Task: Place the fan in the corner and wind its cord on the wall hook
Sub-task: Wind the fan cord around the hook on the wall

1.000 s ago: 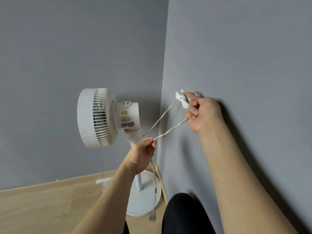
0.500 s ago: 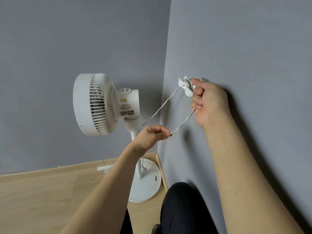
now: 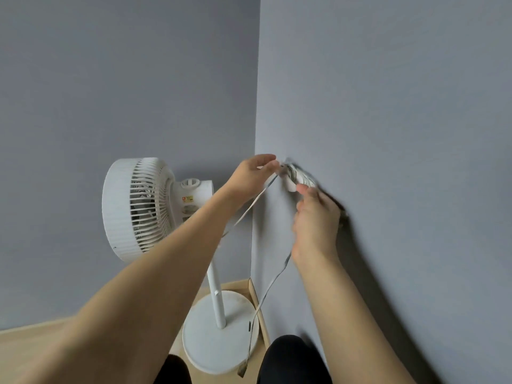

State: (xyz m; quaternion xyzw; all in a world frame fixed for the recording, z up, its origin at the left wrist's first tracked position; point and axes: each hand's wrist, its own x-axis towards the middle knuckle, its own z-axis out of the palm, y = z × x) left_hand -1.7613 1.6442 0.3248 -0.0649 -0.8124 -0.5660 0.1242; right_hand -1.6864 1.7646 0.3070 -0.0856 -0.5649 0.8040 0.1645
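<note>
A white pedestal fan point(image 3: 138, 209) stands in the corner of two grey walls, its head turned left, its round base point(image 3: 219, 336) on the floor. A white hook point(image 3: 293, 180) on the right wall carries several turns of the thin white cord point(image 3: 273, 284). My left hand point(image 3: 253, 176) pinches the cord just left of the hook. My right hand point(image 3: 315, 220) is blurred just below the hook, fingertips at the wound cord, and the cord runs down past it. The loose end with its plug point(image 3: 242, 370) hangs near the floor beside the base.
Light wooden floor point(image 3: 33, 353) with a wooden skirting board point(image 3: 257, 297) along both walls. My dark-clothed knees point(image 3: 291, 358) show at the bottom edge, close to the fan base. The right wall point(image 3: 401, 106) is bare above the hook.
My left hand rose from below the fan head up to the hook with the cord. My right hand dropped from the hook to just beneath it. The hanging end swung right.
</note>
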